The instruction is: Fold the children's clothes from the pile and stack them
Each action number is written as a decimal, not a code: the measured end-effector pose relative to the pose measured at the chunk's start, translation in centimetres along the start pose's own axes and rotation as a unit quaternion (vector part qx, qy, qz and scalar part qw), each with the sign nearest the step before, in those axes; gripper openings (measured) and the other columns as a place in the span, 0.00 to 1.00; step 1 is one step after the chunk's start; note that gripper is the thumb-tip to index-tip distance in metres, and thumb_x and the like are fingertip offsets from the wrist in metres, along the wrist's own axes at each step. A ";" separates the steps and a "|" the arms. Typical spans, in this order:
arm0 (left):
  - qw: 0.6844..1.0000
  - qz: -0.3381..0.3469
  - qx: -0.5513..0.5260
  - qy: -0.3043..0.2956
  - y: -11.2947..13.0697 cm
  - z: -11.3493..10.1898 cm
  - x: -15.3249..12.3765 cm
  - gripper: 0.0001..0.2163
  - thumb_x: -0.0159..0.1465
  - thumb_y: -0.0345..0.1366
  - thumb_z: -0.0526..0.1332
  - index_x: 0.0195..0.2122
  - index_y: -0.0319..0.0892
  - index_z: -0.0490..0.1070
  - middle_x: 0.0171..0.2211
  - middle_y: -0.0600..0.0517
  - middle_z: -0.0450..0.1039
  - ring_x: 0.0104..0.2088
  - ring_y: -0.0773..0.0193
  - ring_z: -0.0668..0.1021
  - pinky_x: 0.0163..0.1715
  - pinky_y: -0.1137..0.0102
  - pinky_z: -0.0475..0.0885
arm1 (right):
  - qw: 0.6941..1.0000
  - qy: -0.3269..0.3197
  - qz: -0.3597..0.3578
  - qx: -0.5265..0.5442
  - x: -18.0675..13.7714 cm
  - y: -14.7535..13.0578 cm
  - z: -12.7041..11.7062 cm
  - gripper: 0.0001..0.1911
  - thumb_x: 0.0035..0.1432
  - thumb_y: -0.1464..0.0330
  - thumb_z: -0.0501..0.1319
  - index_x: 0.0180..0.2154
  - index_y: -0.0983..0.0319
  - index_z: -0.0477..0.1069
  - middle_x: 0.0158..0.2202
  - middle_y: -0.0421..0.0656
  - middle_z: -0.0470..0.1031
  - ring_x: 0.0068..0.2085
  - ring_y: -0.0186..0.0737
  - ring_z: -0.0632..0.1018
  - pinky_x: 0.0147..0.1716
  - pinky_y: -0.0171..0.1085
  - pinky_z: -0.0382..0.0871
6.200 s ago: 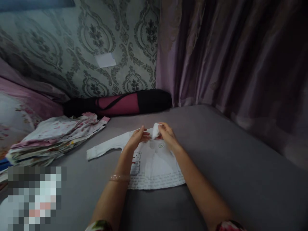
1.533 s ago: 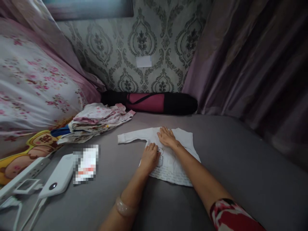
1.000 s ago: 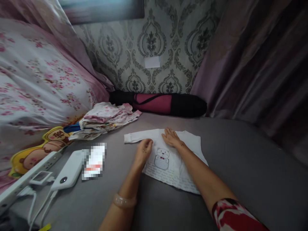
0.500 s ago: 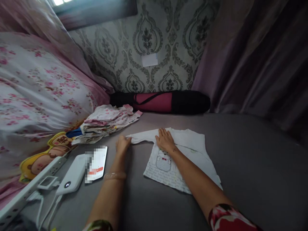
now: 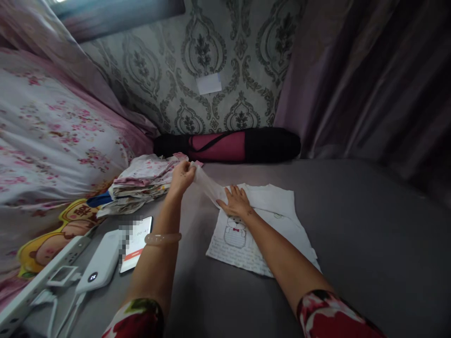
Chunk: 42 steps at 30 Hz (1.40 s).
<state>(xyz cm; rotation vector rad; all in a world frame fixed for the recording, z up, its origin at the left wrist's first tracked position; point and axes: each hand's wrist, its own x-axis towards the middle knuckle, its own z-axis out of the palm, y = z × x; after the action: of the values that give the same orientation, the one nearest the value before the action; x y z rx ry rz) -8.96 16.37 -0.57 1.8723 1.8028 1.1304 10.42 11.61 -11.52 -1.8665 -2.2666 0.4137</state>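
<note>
A small white long-sleeved baby shirt (image 5: 271, 220) with a bear print lies on the grey bed surface (image 5: 352, 225). My left hand (image 5: 183, 174) is closed on the end of its left sleeve (image 5: 209, 187) and holds it lifted above the bed. My right hand (image 5: 235, 202) lies flat, fingers spread, on the shirt near the shoulder, just above the bear.
A stack of folded floral clothes (image 5: 141, 180) sits left of the shirt. A phone (image 5: 136, 243), a white power bank (image 5: 98, 266) and a power strip (image 5: 38, 286) lie at lower left. A floral duvet (image 5: 45, 141) bulks at left; a black-and-pink roll (image 5: 229, 145) lines the wall; curtains (image 5: 369, 80) hang right.
My left hand slid off the shirt body to the sleeve end, gripped it and lifted it up. My right hand stayed pressed on the shirt.
</note>
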 end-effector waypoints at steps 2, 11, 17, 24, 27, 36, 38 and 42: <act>0.998 0.058 0.008 -0.030 2.7 0.8 -0.8 0.07 0.60 0.37 0.54 0.34 0.40 0.68 0.29 0.53 0.70 0.32 0.65 0.71 0.32 0.72 0.65 | 0.999 -0.046 0.012 0.005 0.4 -0.2 -0.9 0.43 0.60 0.45 0.46 0.67 0.65 0.45 0.69 0.53 0.39 0.68 0.50 0.40 0.63 0.49 0.30; 0.995 0.083 0.047 -0.043 9.1 6.5 -4.8 0.06 0.64 0.34 0.54 0.41 0.44 0.67 0.31 0.51 0.72 0.33 0.62 0.74 0.35 0.70 0.64 | 0.919 0.055 0.103 0.377 -1.0 3.1 -6.0 0.21 0.62 0.68 0.48 0.55 0.63 0.67 0.56 0.50 0.70 0.57 0.44 0.69 0.57 0.43 0.59; 0.963 0.077 -0.188 -0.174 9.5 9.5 -6.9 0.15 0.68 0.43 0.48 0.44 0.40 0.68 0.40 0.46 0.75 0.40 0.62 0.76 0.41 0.69 0.69 | 0.750 -0.015 0.198 0.631 -5.1 8.3 -6.9 0.40 0.65 0.53 0.24 0.50 0.68 0.66 0.43 0.57 0.77 0.41 0.44 0.79 0.41 0.45 0.73; 0.987 -0.075 -0.126 -0.064 2.1 11.5 -8.4 0.18 0.60 0.26 0.49 0.50 0.35 0.66 0.48 0.40 0.73 0.49 0.59 0.74 0.51 0.63 0.67 | 0.708 0.014 0.229 0.667 -5.6 9.3 -6.1 0.17 0.60 0.58 0.53 0.43 0.63 0.69 0.40 0.49 0.77 0.39 0.43 0.79 0.38 0.41 0.74; 0.991 -0.049 -0.068 -0.102 0.3 11.7 -9.3 0.24 0.55 0.23 0.51 0.53 0.38 0.66 0.49 0.43 0.73 0.49 0.58 0.74 0.51 0.62 0.67 | 0.722 0.043 0.224 0.654 -5.5 9.3 -5.8 0.20 0.49 0.74 0.58 0.47 0.61 0.67 0.41 0.45 0.77 0.39 0.40 0.78 0.38 0.38 0.74; 0.973 -0.010 0.159 -0.167 0.6 12.9 -10.8 0.24 0.58 0.27 0.52 0.54 0.53 0.67 0.60 0.49 0.62 0.60 0.45 0.61 0.54 0.49 0.60 | 0.925 0.146 0.139 0.322 -5.2 10.8 -5.0 0.36 0.49 0.78 0.48 0.62 0.71 0.56 0.58 0.52 0.67 0.56 0.41 0.70 0.57 0.37 0.60; 0.973 -0.010 0.169 -0.160 0.3 13.4 -10.9 0.24 0.59 0.28 0.52 0.56 0.54 0.66 0.61 0.48 0.61 0.61 0.44 0.60 0.55 0.48 0.59 | 0.944 0.134 0.141 0.267 -5.3 10.8 -4.6 0.39 0.48 0.80 0.47 0.64 0.74 0.52 0.61 0.54 0.62 0.60 0.41 0.66 0.59 0.37 0.56; 0.973 -0.005 0.169 -0.159 -0.2 13.7 -11.0 0.24 0.60 0.28 0.52 0.56 0.53 0.65 0.61 0.46 0.60 0.62 0.44 0.59 0.56 0.47 0.57 | 0.969 0.133 0.137 0.160 -6.0 11.0 -4.1 0.40 0.48 0.82 0.46 0.65 0.74 0.48 0.64 0.54 0.57 0.64 0.41 0.59 0.62 0.38 0.52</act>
<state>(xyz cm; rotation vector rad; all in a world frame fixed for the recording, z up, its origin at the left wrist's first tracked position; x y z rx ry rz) 1.66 10.11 -13.04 2.0816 1.8972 0.4999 23.05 8.06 -10.96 -1.9314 -1.6666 0.5005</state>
